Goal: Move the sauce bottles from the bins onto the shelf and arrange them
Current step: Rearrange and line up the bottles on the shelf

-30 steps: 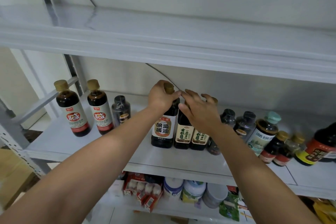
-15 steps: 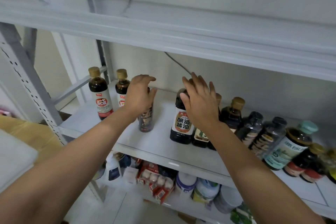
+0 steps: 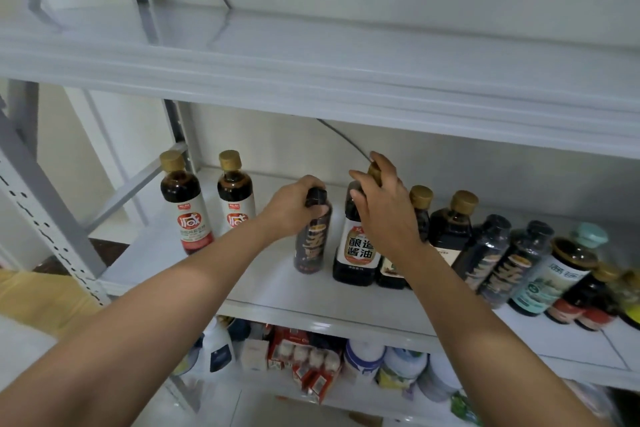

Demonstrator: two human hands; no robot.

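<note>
On the middle shelf point(image 3: 277, 291) my left hand point(image 3: 294, 208) grips the neck of a small dark black-capped bottle point(image 3: 311, 243), which stands upright. Right beside it stands a large soy sauce bottle point(image 3: 356, 250) with a white label. My right hand point(image 3: 384, 208) rests over that bottle's shoulder and gold cap, fingers spread and lightly bent. Two red-labelled bottles point(image 3: 187, 208) with gold caps stand at the shelf's left. A row of dark bottles point(image 3: 498, 260) runs to the right behind my right hand.
The upper shelf point(image 3: 311, 80) hangs low above the bottles. A grey perforated upright point(image 3: 52, 218) stands at the left. The lower shelf point(image 3: 346, 357) holds boxes, jars and white containers. A teal-capped bottle point(image 3: 561, 270) stands near the right end.
My left hand has closed round the small black-capped bottle, which now stands closer to the large soy sauce bottle. My right hand stays on the large bottle. The view has shifted slightly.
</note>
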